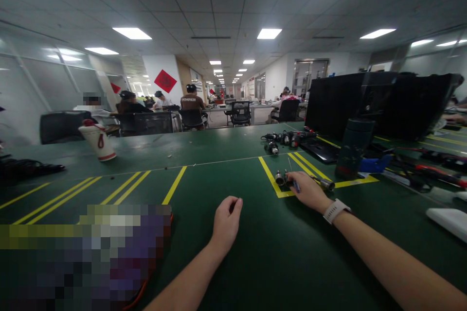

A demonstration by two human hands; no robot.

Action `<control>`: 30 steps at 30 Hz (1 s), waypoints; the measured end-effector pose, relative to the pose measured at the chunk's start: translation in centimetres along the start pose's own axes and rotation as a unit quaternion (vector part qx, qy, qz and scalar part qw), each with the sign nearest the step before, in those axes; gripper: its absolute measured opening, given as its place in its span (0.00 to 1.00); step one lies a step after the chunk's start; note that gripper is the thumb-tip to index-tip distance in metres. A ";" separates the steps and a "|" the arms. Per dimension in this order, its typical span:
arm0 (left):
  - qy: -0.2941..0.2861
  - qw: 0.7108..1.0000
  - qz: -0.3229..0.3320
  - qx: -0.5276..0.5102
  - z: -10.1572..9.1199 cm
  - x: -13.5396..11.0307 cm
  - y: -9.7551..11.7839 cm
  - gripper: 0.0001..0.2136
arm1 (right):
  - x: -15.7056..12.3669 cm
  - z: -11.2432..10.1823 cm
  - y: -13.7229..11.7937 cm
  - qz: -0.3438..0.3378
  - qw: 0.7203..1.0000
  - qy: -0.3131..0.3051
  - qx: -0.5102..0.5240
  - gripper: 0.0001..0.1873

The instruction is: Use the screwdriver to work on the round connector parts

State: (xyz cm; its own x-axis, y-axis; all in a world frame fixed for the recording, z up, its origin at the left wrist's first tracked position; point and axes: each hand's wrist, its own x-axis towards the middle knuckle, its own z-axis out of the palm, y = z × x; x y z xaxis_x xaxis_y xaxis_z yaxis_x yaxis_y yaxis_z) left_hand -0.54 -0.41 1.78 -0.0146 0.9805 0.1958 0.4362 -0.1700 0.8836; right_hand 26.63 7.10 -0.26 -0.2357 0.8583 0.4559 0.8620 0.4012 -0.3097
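My right hand (308, 190), with a pale watch band on its wrist, reaches over the green tabletop inside a yellow-taped corner. Its fingers close on a slim tool with a dark blue handle (296, 186); a thin shaft seems to rise from it, but the kind is unclear. Just left of the fingertips stands a small silver metal cylinder (279, 178). Another silver cylinder (327, 184) lies beyond the knuckles. Nearer the middle, my left hand (226, 218) hovers above or rests on the table, loosely curled with thumb against fingers and nothing visible in it.
Metal connectors with cables (273, 146) lie farther back. A dark bottle (353, 148), a blue object (375, 164) and black monitors (346, 107) stand on the right. At left are a white cup (98, 142) and a blurred-out, red-edged item (146, 252). People sit in the background.
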 end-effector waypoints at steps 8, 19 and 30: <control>-0.006 1.000 0.002 0.005 -0.2 -0.2 0.1 0.13 | 0.0 -0.3 -0.2 0.048 0.998 0.027 0.018 0.09; 0.007 0.992 0.084 0.089 0.2 -0.6 0.3 0.13 | 0.4 -1.4 -1.1 0.133 0.973 0.154 0.109 0.09; -0.049 0.946 0.274 0.167 0.5 -3.7 0.3 0.22 | -3.4 0.8 -14.1 0.029 0.924 0.042 0.378 0.13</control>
State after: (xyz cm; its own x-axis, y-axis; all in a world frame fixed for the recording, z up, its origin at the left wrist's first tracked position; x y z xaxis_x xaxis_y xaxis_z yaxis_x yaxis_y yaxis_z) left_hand 0.06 -4.03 1.15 0.3725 0.7618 0.5301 0.6148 -0.6304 0.4739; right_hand 14.92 -1.21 1.94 -0.1361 0.8700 0.4738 0.3040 0.4919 -0.8159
